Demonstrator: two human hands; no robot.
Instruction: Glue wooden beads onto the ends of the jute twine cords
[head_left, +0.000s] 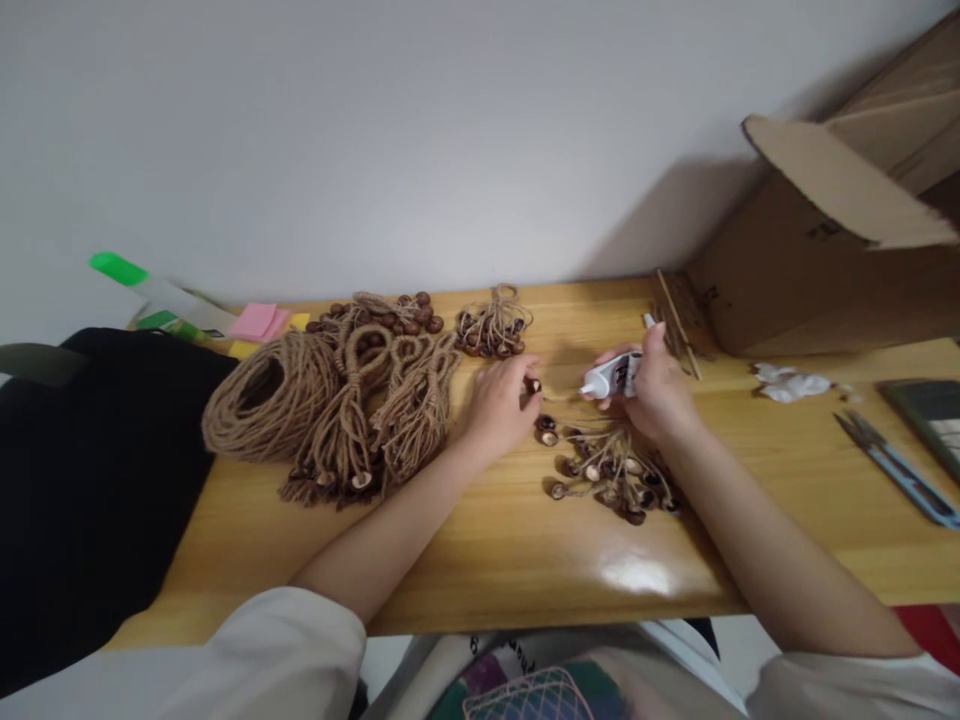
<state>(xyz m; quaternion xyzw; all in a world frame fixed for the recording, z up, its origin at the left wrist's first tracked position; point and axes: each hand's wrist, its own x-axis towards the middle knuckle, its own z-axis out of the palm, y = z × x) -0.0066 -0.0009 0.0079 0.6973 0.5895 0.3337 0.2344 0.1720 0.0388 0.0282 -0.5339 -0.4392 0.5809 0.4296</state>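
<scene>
Near the middle of the wooden table, my left hand (pixel 504 402) pinches a small brown nut-like bead (pixel 535 386) between thumb and fingers. To its right, my right hand (pixel 654 385) is closed around a white glue tube (pixel 613 378), whose nozzle points left toward the bead. Below the tube lies a pile of corded beads (pixel 611 470), some showing pale cut faces. Left of my left hand are braided twine bundles (pixel 367 405) and a coil of twine (pixel 270 398). A smaller beaded bundle (pixel 495 325) rests behind my left hand.
An open cardboard box (pixel 832 250) stands at the back right, near thin sticks (pixel 679 325). Crumpled tissue (pixel 791 383), blue-handled snips (pixel 900 470) and a dark green object (pixel 926 420) lie at right. Black cloth (pixel 97 490) covers the left end, beside pink sticky notes (pixel 257 321).
</scene>
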